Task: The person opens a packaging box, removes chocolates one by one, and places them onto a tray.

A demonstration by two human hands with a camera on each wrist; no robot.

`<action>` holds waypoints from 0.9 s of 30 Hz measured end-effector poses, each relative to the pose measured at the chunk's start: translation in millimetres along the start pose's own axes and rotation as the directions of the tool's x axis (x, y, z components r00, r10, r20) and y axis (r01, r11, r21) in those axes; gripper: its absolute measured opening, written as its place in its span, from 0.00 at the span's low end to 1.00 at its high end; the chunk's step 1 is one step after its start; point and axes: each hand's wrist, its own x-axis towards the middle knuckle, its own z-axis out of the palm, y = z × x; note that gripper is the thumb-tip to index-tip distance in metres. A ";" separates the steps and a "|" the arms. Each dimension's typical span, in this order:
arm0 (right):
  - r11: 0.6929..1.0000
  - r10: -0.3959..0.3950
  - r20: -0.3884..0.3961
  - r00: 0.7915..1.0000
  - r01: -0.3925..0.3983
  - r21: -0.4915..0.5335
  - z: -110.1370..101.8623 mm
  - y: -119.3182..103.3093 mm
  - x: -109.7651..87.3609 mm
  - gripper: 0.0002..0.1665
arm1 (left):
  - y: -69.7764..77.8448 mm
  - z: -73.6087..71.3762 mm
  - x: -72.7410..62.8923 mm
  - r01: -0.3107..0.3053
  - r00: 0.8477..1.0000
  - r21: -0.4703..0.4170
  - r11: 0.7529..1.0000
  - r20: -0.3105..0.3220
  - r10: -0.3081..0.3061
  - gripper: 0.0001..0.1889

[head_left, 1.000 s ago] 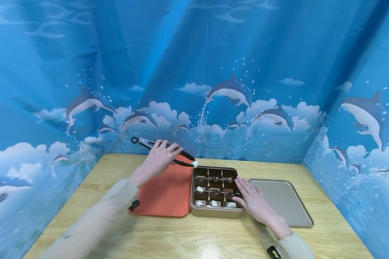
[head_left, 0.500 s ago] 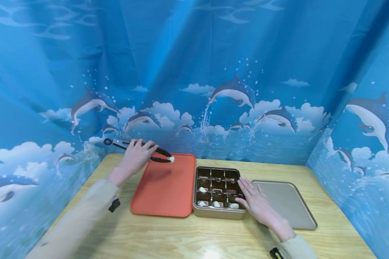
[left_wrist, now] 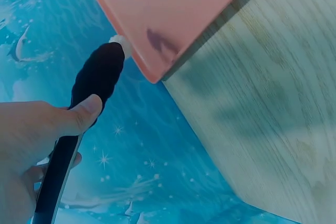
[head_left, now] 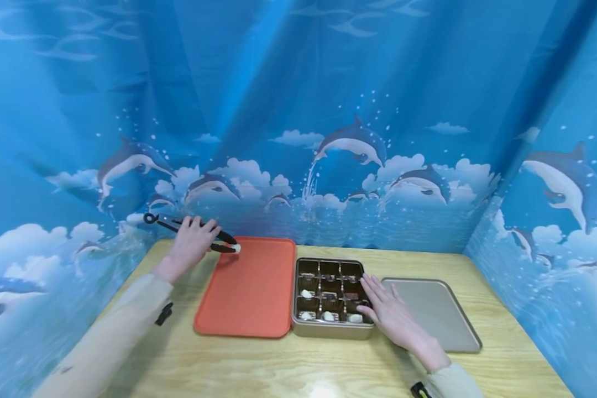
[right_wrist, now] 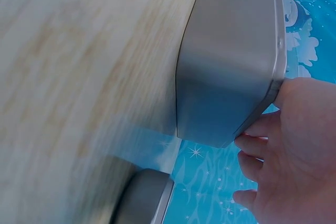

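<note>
My left hand (head_left: 191,241) grips black-and-silver tongs (head_left: 224,243) above the far left corner of the orange tray (head_left: 249,293). A small white piece (left_wrist: 121,44) is pinched at the tongs' tips; its exact kind cannot be made out. To the tray's right stands a metal tin (head_left: 333,330) with a dark divided insert. White pieces (head_left: 328,316) lie in several of its compartments, mostly the near row. With fairly straight fingers, my right hand (head_left: 395,318) rests on the tin's right rim, and in the right wrist view the fingers (right_wrist: 257,127) touch its edge.
A flat metal lid (head_left: 438,312) lies on the wooden table (head_left: 229,365) right of the tin, partly behind my right hand. A blue dolphin-print curtain (head_left: 298,138) hangs behind the table and along its sides.
My left hand has carried the tongs and white piece leftward, from beside the tin's far left corner to over the tray's far left corner. The right hand stays on the tin.
</note>
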 end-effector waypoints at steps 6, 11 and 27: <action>1.000 0.004 0.005 1.000 -0.004 -0.009 1.1 -0.5 0.6 0.41 | 6.0 10.3 11.8 -0.010 0.999 0.083 0.996 0.040 0.007 0.20; 1.000 -0.004 -0.011 1.000 0.004 -0.009 0.7 -1.1 0.0 0.41 | 11.2 17.7 19.0 0.001 0.999 0.104 0.995 0.053 -0.007 0.16; 1.000 0.018 0.001 1.000 -0.018 0.024 -0.2 -4.0 -1.5 0.41 | 15.6 13.5 13.5 0.039 0.999 0.015 0.999 0.034 -0.040 0.29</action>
